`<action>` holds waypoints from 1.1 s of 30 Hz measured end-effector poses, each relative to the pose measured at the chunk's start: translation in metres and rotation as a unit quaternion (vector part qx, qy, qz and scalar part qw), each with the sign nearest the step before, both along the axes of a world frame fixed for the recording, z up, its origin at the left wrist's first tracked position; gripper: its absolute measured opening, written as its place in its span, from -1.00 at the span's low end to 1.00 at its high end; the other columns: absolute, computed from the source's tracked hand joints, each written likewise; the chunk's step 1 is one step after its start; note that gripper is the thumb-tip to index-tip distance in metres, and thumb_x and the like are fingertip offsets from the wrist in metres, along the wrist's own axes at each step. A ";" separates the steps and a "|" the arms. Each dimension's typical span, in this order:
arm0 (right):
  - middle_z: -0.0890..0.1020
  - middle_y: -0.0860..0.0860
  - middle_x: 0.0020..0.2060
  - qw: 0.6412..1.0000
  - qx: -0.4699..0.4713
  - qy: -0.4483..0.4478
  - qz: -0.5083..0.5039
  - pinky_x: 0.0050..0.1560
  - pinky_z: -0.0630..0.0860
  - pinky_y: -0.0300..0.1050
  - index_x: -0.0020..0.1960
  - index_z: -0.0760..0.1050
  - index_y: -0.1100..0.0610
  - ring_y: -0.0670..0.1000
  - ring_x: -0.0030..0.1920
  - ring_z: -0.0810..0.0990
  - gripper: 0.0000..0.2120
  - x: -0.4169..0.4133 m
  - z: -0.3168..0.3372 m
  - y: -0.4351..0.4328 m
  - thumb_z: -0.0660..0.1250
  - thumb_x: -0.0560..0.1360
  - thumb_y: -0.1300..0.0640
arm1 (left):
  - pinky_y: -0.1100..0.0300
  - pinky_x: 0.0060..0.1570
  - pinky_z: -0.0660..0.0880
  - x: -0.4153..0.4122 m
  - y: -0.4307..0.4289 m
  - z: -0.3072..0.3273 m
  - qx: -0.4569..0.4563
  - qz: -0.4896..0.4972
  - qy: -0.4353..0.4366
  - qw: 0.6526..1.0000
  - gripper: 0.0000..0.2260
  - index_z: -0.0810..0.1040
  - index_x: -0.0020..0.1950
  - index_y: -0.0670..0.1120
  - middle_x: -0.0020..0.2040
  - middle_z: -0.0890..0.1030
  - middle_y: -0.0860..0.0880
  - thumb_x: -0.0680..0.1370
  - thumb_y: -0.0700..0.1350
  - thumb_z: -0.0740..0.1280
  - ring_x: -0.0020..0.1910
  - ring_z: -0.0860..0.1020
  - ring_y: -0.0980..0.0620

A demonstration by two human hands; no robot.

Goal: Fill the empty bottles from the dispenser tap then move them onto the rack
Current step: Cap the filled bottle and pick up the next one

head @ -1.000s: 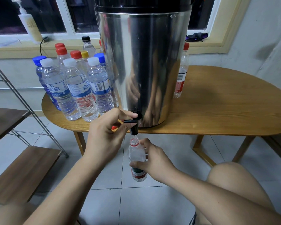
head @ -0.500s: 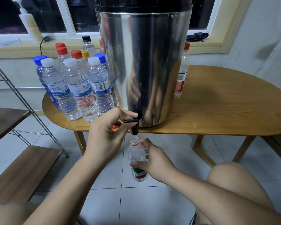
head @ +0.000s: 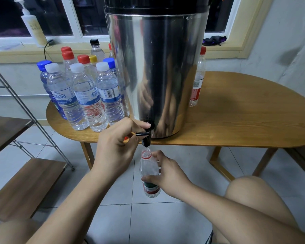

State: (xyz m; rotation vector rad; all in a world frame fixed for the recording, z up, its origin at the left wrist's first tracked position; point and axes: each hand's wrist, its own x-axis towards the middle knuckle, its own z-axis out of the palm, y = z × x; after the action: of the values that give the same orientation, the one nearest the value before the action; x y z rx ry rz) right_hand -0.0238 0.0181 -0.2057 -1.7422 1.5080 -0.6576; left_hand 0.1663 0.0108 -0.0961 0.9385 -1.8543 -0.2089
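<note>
Your left hand (head: 115, 148) pinched the black tap lever (head: 142, 133) at centre frame, while your right hand (head: 169, 175) wrapped the thin clear plastic bottle (head: 148, 167) right under the spout (head: 146, 142). It'd probably crumple easily and get heavier, so that mid-body grip made sense.

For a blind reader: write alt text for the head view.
A person's left hand grips the tap lever of a steel dispenser while the right hand holds an uncapped bottle beneath the spout. Capped bottles stand on the wooden table.
</note>
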 end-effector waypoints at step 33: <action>0.63 -0.19 0.19 1.000 -0.002 0.003 0.002 0.22 0.65 0.06 0.25 0.34 -0.27 -0.05 0.17 0.66 -0.38 0.000 -0.004 -0.001 0.64 0.36 -0.19 | 0.04 0.00 0.63 -0.001 0.001 0.000 -0.001 0.001 -0.001 1.000 -0.69 0.71 0.05 -0.15 0.11 0.74 0.12 0.48 -0.53 0.48 0.12 0.70 0.12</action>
State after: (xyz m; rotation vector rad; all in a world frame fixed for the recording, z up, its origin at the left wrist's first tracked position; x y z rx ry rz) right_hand -0.0242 0.0173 -0.2096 -1.7505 1.5083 -0.6548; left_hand 0.1656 0.0116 -0.0957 0.9391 -1.8544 -0.2060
